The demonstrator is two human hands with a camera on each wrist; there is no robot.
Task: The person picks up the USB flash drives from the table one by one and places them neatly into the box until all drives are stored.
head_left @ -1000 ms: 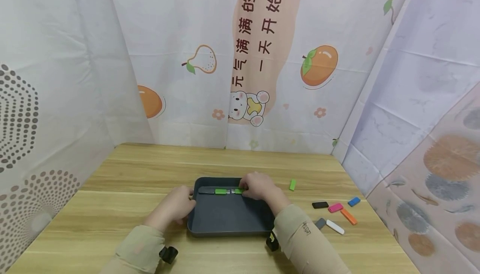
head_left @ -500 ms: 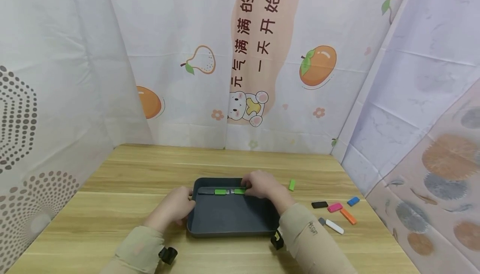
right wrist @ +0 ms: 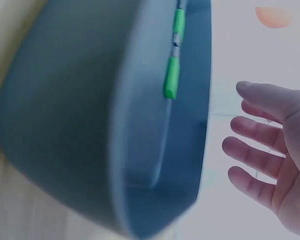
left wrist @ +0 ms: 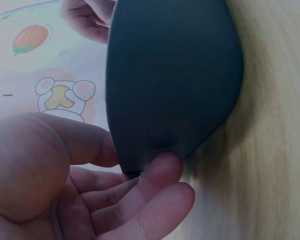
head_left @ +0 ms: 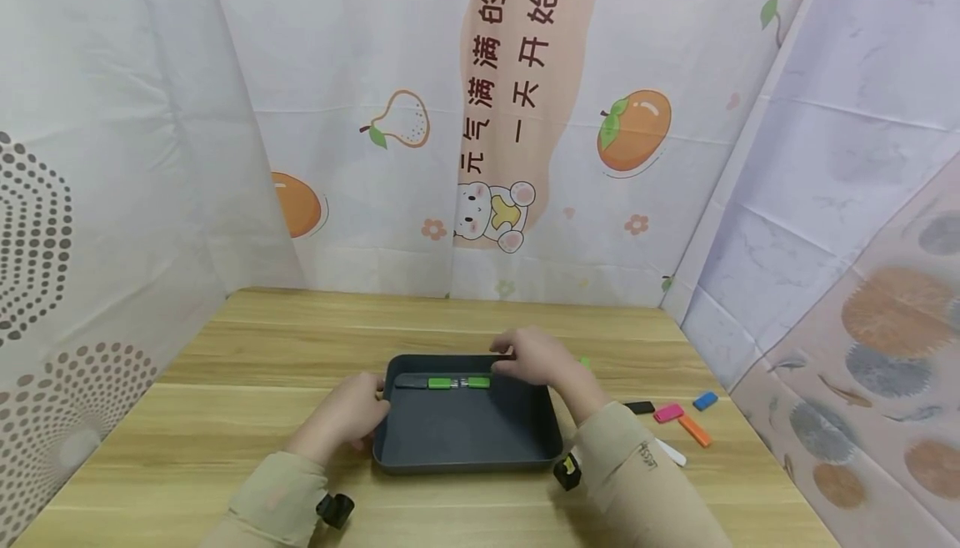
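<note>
A dark grey tray [head_left: 468, 439] lies on the table. Along its back wall runs a line of small sticks: a dark grey stick [head_left: 411, 381], a green USB stick [head_left: 440, 383] and a second green USB stick [head_left: 478, 382], the green ones' metal plugs facing each other. My left hand [head_left: 352, 408] holds the tray's left wall near the back corner, its thumb at the rim in the left wrist view. Above the tray's back right part is my right hand [head_left: 532, 356], holding nothing. In the right wrist view its fingers are spread apart, away from the second green stick [right wrist: 172, 77].
On the table to the right lie a black stick [head_left: 640, 407], a pink one [head_left: 669, 413], a blue one [head_left: 705, 400], an orange one [head_left: 694, 430] and a white one [head_left: 671, 452]. A green piece [head_left: 584, 362] is partly hidden behind the right hand. Printed curtains [head_left: 337, 273] stand behind.
My right hand has let go of the second green USB stick and risen from it, up and to the right. The left hand stays at the tray's left wall.
</note>
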